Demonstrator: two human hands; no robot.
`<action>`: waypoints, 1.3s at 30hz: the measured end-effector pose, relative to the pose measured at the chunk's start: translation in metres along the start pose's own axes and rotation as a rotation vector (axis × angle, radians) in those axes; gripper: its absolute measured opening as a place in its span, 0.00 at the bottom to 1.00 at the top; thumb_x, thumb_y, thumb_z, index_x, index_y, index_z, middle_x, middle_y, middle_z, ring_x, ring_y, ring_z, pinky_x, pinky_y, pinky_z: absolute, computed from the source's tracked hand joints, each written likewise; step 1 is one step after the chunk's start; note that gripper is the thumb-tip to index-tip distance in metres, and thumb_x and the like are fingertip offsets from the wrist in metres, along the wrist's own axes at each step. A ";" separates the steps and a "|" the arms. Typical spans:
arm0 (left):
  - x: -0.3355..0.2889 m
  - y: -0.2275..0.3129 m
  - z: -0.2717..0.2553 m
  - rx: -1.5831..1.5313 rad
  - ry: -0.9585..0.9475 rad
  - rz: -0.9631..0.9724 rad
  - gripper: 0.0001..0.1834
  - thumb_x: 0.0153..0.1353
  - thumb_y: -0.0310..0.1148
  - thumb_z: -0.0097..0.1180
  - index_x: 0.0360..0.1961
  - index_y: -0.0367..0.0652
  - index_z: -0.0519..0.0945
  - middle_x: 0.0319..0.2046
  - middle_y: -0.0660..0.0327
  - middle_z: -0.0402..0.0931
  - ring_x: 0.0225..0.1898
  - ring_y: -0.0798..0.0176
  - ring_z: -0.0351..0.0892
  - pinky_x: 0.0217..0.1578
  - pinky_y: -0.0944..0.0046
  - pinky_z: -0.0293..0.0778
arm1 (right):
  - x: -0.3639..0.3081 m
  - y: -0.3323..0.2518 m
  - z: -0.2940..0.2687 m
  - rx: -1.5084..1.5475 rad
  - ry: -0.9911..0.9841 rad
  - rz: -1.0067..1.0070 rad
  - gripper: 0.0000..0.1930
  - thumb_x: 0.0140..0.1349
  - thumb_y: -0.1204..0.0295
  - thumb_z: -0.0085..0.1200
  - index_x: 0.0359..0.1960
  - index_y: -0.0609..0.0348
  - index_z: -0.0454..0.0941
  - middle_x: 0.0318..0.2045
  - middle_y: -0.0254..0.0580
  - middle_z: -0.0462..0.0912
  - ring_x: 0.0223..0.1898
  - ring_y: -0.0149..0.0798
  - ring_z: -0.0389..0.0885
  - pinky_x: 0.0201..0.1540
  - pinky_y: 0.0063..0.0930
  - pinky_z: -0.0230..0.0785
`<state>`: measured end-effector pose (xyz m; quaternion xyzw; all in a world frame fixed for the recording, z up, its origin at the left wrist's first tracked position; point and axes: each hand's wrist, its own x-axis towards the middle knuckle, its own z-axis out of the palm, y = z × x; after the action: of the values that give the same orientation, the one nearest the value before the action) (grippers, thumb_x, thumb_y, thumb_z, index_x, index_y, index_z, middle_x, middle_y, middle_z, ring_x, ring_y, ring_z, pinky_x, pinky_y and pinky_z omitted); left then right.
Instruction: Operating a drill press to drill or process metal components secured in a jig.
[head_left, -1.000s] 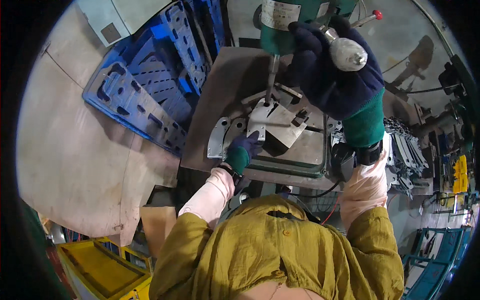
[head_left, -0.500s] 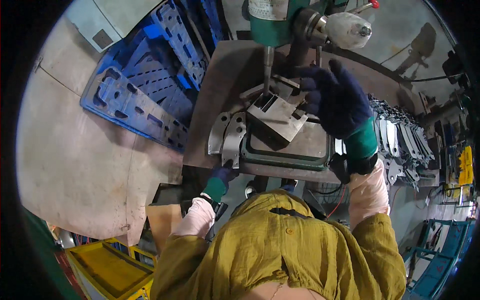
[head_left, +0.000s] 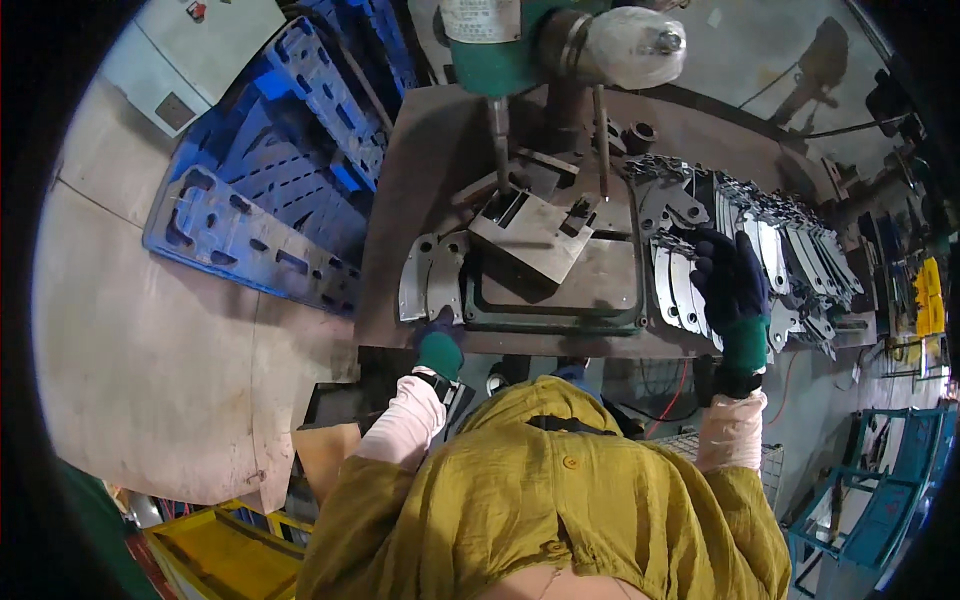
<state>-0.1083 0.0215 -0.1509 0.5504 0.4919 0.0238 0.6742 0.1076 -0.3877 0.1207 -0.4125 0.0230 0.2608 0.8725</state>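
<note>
My left hand (head_left: 437, 328), in a dark glove, is closed on the lower end of a curved grey metal plate (head_left: 446, 272). A similar metal plate (head_left: 413, 285) lies right beside it on its left. My right hand (head_left: 730, 282), gloved too, is over the stacked metal plates (head_left: 682, 296) on the right of the table. Its fingers are apart, and I see nothing held in them. Between my hands a steel block fixture (head_left: 535, 238) sits at a slant on the machine's base, under the spindle (head_left: 500, 145) of a green drilling machine (head_left: 490, 60).
Rows of metal parts (head_left: 800, 255) cover the right side of the brown worktable (head_left: 400, 180). A handle wrapped in clear plastic (head_left: 635, 47) juts from the machine above. Blue plastic pallets (head_left: 250, 225) stand to the left, and a yellow cart (head_left: 225, 555) at the lower left.
My right hand has moved from beside the fixture down and right to the stacked plates. My left hand stays at the lower end of the plate. The whole view has shifted slightly.
</note>
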 end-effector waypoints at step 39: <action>-0.060 0.035 -0.028 -0.664 -0.614 -0.390 0.11 0.69 0.37 0.49 0.42 0.40 0.77 0.33 0.61 0.75 0.40 0.58 0.72 0.48 0.54 0.70 | -0.063 -0.045 -0.309 -1.399 1.258 -0.003 0.34 0.47 0.48 0.63 0.51 0.60 0.78 0.44 0.56 0.84 0.47 0.55 0.82 0.50 0.46 0.73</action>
<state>-0.1407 0.0207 -0.0829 0.1851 0.3303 -0.1109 0.9189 0.1280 -0.6649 -0.0350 -0.9081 0.3279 -0.0565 0.2542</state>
